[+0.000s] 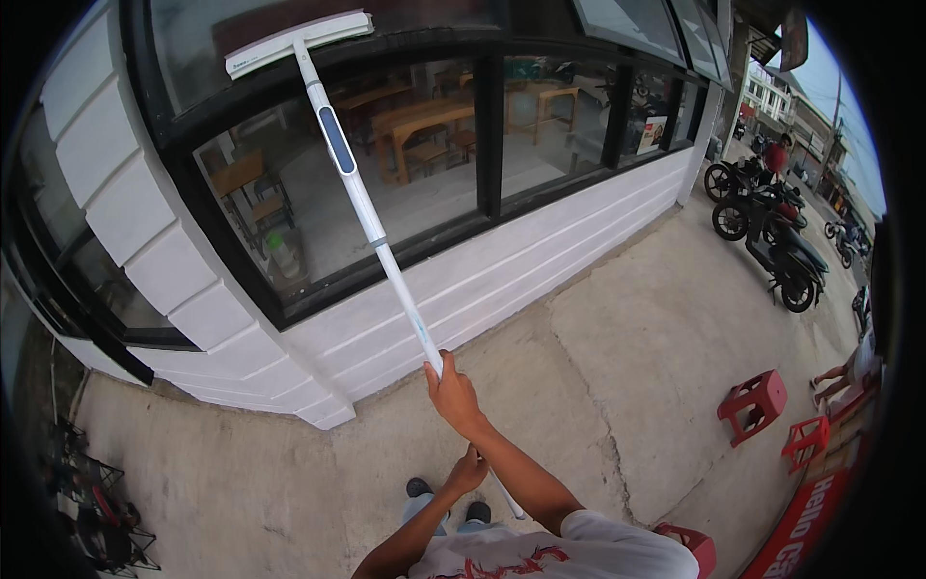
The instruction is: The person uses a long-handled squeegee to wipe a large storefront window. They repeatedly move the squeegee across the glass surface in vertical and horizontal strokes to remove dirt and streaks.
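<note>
A long white telescopic pole (pixel 365 206) with a blue-grey grip inset slants up from my hands to a wide white window squeegee head (pixel 300 43). The head lies across the upper window pane (pixel 188 43), close above the black frame bar. Higher on the pole, my right hand (pixel 454 394) is closed around the shaft. Lower down, near my body, my left hand (pixel 468 472) grips the same pole, partly hidden by my right forearm. The pole's lower end (pixel 515 506) sticks out beyond both hands.
White grooved wall (pixel 506 268) runs below the black-framed windows; a top-hung pane (pixel 636 29) stands tilted out at upper right. Red plastic stools (pixel 752 405) are at right, motorcycles (pixel 774 246) and a person in red (pixel 776 158) beyond. Dark folding chairs (pixel 101 506) stand lower left. The concrete floor (pixel 615 376) is cracked.
</note>
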Motion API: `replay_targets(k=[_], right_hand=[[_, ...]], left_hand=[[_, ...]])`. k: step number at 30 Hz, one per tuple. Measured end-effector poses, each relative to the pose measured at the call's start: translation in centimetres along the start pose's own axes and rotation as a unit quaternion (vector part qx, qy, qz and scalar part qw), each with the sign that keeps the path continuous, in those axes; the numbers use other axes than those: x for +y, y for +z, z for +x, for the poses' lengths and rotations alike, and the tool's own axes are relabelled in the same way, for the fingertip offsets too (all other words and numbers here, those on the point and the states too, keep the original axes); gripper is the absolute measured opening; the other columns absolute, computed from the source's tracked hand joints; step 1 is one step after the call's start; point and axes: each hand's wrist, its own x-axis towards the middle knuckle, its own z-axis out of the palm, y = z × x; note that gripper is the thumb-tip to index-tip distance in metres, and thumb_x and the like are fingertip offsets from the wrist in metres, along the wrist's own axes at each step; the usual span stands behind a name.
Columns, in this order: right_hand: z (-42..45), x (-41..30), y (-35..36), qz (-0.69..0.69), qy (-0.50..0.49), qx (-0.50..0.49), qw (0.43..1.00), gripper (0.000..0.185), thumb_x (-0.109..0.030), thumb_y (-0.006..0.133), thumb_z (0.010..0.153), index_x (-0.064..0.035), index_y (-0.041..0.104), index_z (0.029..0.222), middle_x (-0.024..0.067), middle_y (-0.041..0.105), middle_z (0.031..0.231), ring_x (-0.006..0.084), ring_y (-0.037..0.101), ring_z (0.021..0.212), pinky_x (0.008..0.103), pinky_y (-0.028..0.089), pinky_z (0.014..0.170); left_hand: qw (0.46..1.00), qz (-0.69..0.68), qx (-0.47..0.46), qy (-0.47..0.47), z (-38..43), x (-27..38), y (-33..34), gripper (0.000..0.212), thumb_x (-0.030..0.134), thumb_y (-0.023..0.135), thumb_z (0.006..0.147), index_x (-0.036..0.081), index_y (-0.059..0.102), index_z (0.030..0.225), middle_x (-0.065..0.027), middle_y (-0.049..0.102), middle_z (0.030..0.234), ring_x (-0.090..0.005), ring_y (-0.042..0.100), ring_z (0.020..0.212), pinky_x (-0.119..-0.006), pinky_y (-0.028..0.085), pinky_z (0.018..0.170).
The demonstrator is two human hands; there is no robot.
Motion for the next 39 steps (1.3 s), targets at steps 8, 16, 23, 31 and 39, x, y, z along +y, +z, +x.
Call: replay_targets(k=[8,16,23,31,39], right_hand=[[6.4,-2.2,-4.2,-0.035,0.000,0.043,0.998,0.038,-0.035,0.052,0.104,0.0002,0.044,0.117,0.0264,0.064,0.065,0.0498,0.064,0.062,0.0562,0.050,0.053],[4.9,5.2,0.1,-0.056,0.070,0.039,0.995,0.035,-0.032,0.056,0.102,0.0004,0.045,0.108,0.0304,0.061,0.067,0.0537,0.062,0.065,0.0566,0.047,0.053],[11.5,0.8,-0.3,-0.032,0.057,0.090,0.994,0.037,-0.034,0.057,0.101,0.0010,0.047,0.106,0.0310,0.062,0.068,0.0536,0.063,0.068,0.0577,0.047,0.056],[12.4,4.1,-0.5,-0.065,0.052,0.133,0.988,0.043,-0.040,0.056,0.101,0.0016,0.047,0.099,0.0293,0.061,0.064,0.0527,0.062,0.063,0.0571,0.049,0.054],[12.2,4.3,-0.7,-0.059,0.083,0.136,0.985,0.044,-0.041,0.056,0.101,0.0020,0.049,0.097,0.0294,0.061,0.063,0.0516,0.063,0.063,0.0567,0.049,0.053]], left_hand=[[0.980,-0.170,0.007,-0.101,-1.1,-3.5,-7.1,0.059,0.040,0.057,0.102,-0.002,0.045,0.141,-0.0194,0.062,0.131,-0.0283,0.063,0.117,-0.036,0.049,0.099],[0.921,-0.213,0.300,-0.126,-1.4,-10.7,-20.1,0.049,0.037,0.061,0.100,0.001,0.050,0.132,-0.0123,0.070,0.108,-0.0208,0.070,0.090,-0.032,0.053,0.073],[0.901,-0.234,0.342,-0.131,1.4,-8.3,-25.9,0.051,0.042,0.059,0.100,0.002,0.051,0.131,-0.0116,0.070,0.110,-0.0198,0.069,0.092,-0.033,0.052,0.074],[0.923,-0.274,0.260,-0.075,5.5,-4.9,-24.2,0.044,0.033,0.060,0.102,0.005,0.048,0.134,-0.0136,0.070,0.112,-0.0211,0.069,0.094,-0.034,0.052,0.079],[0.943,-0.250,0.205,-0.082,5.6,-5.3,-21.6,0.041,0.031,0.059,0.102,0.007,0.048,0.134,-0.0125,0.069,0.114,-0.0202,0.068,0.094,-0.034,0.052,0.080]])
